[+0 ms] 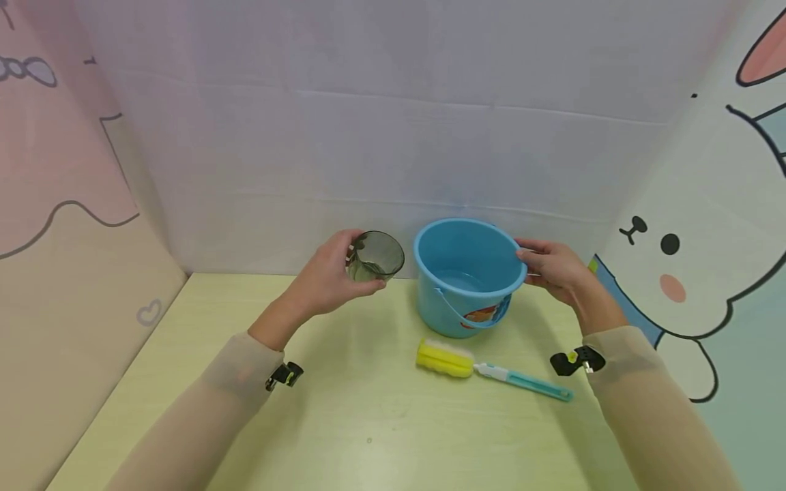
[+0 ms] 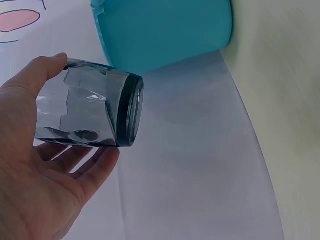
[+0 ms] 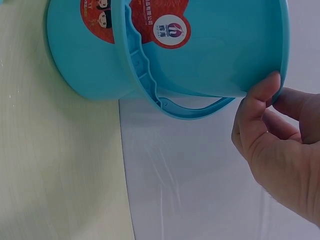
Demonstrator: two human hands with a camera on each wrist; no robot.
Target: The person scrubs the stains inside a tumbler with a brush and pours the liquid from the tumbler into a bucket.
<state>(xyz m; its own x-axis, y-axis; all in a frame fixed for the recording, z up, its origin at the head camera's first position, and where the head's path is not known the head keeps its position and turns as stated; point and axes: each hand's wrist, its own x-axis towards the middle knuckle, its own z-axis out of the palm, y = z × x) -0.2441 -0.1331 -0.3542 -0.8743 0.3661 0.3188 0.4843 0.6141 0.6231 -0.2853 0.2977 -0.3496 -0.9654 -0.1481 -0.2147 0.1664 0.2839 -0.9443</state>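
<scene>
The left hand (image 1: pixel 327 278) grips a glass (image 1: pixel 376 256). The right hand (image 1: pixel 555 269) pinches a bucket (image 1: pixel 439 308) by its rim (image 1: pixel 471 293), bottom (image 1: pixel 460 280) visible inside.

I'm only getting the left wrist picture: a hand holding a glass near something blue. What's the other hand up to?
Observer: The right hand is gripping the blue bucket by its rim.
Operator: Anything lying around that I can't see?
Observer: Yes, a brush with a yellow head lies in front of the bucket.
Operator: Is the bucket plain all round?
Observer: No, it carries a red label on its side.
</scene>
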